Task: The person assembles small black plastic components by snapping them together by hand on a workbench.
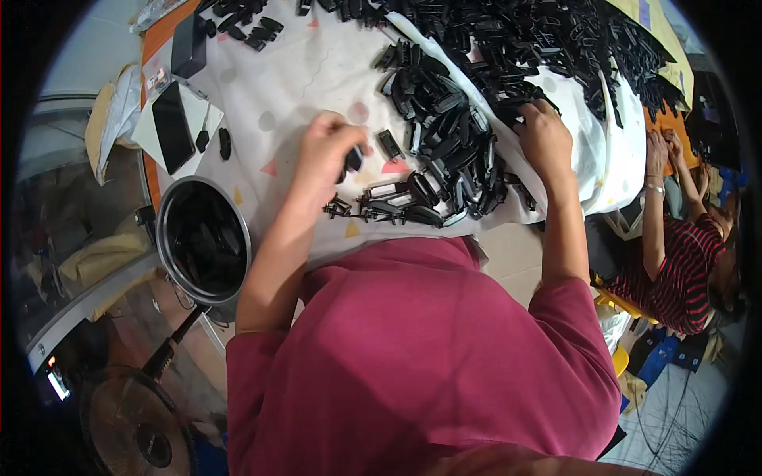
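My left hand (pixel 321 155) is closed around a small black plastic part (pixel 354 160), held just above the table. Over on the right, my right hand (pixel 546 141) reaches into the edge of a large heap of black plastic parts (pixel 516 44). Its fingers are bent together, and what they grip is hidden. A smaller pile of elongated black parts (pixel 444 119) lies between my hands. One loose black piece (pixel 390 144) sits apart from that pile, near my left hand. Several thin small black parts (pixel 339 208) lie close to the table's front edge.
A patterned white cloth (pixel 294 71) covers the table; a white fold (pixel 452 67) divides the two piles. At left are a black bucket with a grey rim (pixel 164 266), a phone (pixel 172 127), a black box (pixel 189 45) and a fan (pixel 139 428). Another person (pixel 675 262) works at right.
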`<state>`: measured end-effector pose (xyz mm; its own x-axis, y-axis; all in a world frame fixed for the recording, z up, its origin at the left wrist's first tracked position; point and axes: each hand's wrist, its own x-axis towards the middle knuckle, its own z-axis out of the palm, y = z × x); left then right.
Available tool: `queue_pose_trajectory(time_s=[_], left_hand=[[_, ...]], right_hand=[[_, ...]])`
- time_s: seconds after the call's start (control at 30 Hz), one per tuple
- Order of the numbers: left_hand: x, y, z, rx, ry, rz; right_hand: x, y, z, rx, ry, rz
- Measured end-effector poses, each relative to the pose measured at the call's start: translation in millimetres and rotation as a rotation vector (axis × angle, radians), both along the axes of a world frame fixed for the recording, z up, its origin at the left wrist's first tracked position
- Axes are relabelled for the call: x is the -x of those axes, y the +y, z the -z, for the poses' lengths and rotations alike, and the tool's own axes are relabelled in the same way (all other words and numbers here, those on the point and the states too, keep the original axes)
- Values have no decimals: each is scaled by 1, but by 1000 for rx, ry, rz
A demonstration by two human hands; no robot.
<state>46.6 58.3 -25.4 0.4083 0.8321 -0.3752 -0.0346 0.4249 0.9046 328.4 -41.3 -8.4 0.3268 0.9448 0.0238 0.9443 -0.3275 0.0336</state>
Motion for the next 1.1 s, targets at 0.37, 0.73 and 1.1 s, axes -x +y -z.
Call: queue_pose_trajectory(time_s=[0.37,0.73,1.1], left_hand=[[-24,-12,1,-556,879,388],[-5,-25,-37,-376,-154,8],[6,-16,-32,-492,-130,65]], right_hand=[[79,11,-8,-327,1060,-103],[130,24,-30,-380,1754,-116],[126,24,-41,-508,1330,-405]])
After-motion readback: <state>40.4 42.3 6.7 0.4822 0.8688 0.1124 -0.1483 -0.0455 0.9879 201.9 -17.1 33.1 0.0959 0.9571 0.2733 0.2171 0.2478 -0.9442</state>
